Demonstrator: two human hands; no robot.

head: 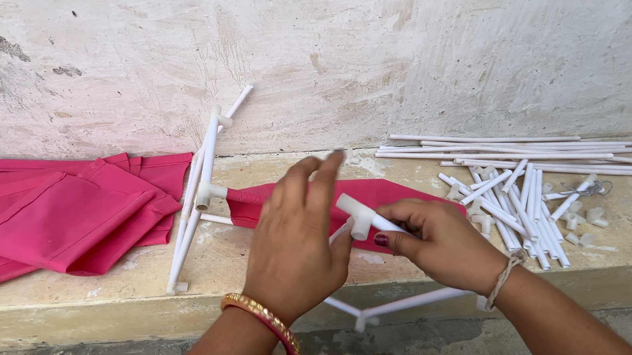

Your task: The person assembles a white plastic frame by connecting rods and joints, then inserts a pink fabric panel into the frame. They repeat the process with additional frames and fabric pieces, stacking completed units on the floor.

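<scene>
Lower centre: left hand (291, 239), fingers spread, steadies a white T-connector (357, 217) that the right hand (436, 243) pinches on its tube; loose white tubes (523, 179) lie right, within reach.

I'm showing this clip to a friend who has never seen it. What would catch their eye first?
Most likely the two hands at centre: the right hand pinches a white T-shaped connector on a tube, with the left hand raised beside it. Next, the bright pink fabric folded on the ledge at left, and the heap of white tubes on the right, along the wall.
</scene>
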